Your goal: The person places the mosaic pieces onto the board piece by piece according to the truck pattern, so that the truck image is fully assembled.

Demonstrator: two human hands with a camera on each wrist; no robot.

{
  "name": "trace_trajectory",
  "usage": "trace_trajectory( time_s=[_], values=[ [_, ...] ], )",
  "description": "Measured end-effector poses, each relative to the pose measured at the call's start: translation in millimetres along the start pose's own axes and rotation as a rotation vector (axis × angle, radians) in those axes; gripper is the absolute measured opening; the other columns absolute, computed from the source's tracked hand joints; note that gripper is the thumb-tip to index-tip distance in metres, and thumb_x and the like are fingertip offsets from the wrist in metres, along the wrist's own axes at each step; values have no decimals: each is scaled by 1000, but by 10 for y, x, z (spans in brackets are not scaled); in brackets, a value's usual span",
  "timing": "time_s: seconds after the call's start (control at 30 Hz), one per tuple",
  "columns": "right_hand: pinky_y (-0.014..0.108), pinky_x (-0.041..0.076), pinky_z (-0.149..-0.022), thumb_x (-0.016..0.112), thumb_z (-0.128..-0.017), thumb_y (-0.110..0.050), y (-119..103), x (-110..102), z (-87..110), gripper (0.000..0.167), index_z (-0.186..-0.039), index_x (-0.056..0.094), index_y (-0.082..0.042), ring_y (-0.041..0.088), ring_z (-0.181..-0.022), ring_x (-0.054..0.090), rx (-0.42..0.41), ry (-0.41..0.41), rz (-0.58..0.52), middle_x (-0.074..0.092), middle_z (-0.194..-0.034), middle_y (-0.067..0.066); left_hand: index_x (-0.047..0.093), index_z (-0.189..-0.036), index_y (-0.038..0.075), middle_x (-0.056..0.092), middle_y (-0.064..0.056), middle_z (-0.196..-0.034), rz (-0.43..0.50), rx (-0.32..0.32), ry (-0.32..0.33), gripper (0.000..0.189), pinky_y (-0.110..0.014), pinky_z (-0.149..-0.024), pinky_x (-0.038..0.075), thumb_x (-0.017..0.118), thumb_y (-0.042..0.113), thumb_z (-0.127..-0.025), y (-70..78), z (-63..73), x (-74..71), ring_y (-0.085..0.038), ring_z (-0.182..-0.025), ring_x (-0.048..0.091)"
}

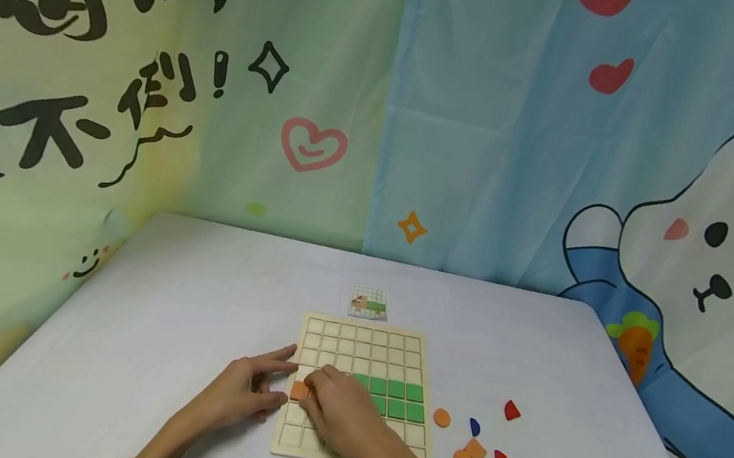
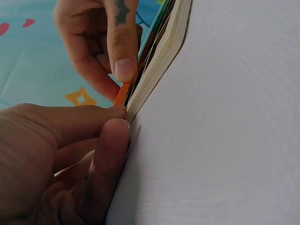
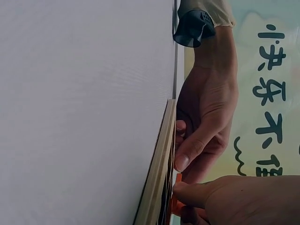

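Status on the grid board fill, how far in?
Done: a block of green squares fills two rows on the right of the wooden grid board. In hand: the left hand and the right hand are both on one orange square at the board's left edge. Left: most cells are bare, and loose pieces lie on the table right of the board. The pattern card lies beyond the board.
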State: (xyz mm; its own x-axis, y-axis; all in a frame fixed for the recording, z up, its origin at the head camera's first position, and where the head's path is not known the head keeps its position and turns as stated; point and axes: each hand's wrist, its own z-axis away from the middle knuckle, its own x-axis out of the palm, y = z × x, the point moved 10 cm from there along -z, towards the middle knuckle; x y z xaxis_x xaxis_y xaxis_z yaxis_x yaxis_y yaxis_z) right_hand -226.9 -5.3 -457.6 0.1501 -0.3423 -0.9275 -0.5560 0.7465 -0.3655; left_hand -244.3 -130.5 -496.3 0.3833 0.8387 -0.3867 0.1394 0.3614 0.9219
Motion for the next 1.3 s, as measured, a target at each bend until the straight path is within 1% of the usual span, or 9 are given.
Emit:
trace_trajectory(
  time_s=[0.1,0.27,0.53,0.73,0.87,1.03,1.1,1.17,1.3],
  values=[
    [19,52,-73,70,-104,-24,-7,4,-10,23,-115,74,-4,2,-80,57,-6,3,-14,73,-102,1,64,-141,-3,39,-21,-169,-8,-6,3,53,-21,-54,49,80,7,-91,1,3,-3,-8,-55,60],
    [18,51,-72,70,-103,-23,-14,-5,-11,22,-114,74,-4,1,-78,54,-15,13,-6,72,-99,0,64,-142,-3,39,-21,-169,-6,-11,2,53,-22,-54,49,80,8,-92,7,-2,-1,-8,-55,59],
    [17,48,-68,71,-103,-23,24,-31,-17,24,-116,73,-3,2,-75,51,10,7,-22,69,-96,-1,65,-142,0,41,-18,-169,-26,-6,14,53,-21,-58,49,80,9,-92,10,-34,-9,-8,-55,59],
    [17,48,-69,71,-103,-23,1,-7,-21,24,-116,74,-3,2,-76,52,1,1,-15,71,-97,-1,64,-142,-1,39,-19,-169,-13,-14,9,53,-22,-55,49,80,8,-92,-21,-9,-7,-8,-55,59],
    [16,47,-68,71,-102,-24,-7,10,-20,25,-117,73,-4,1,-75,51,-6,-13,-9,71,-99,-1,64,-142,-1,39,-19,-170,-6,-19,3,53,-21,-57,49,80,10,-93,-25,5,-4,-9,-55,59],
    [16,44,-65,71,-102,-23,19,-47,10,27,-122,72,-5,2,-74,47,-20,-15,-33,69,-100,-2,64,-142,-3,38,-20,-170,10,-13,-2,53,-21,-58,50,80,9,-92,-6,7,0,-9,-54,60],
    [16,43,-64,69,-103,-24,55,-87,40,27,-124,71,-6,1,-73,46,-18,-13,-51,66,-97,-4,64,-142,-3,39,-20,-169,9,-12,1,53,-21,-58,50,80,9,-92,-3,3,-3,-9,-54,60],
    [16,43,-63,68,-104,-24,105,-131,84,27,-125,71,-6,0,-71,45,-15,-5,-78,62,-93,-6,64,-141,-3,39,-20,-169,12,-12,0,53,-21,-58,50,80,9,-92,-6,-1,-3,-9,-54,60],
    [16,45,-62,67,-105,-23,245,-226,197,27,-125,70,-6,-1,-70,45,14,9,-167,57,-87,-8,64,-141,-4,38,-20,-169,12,-16,3,53,-22,-57,51,80,9,-92,-7,3,-12,-9,-55,60]
  ],
)
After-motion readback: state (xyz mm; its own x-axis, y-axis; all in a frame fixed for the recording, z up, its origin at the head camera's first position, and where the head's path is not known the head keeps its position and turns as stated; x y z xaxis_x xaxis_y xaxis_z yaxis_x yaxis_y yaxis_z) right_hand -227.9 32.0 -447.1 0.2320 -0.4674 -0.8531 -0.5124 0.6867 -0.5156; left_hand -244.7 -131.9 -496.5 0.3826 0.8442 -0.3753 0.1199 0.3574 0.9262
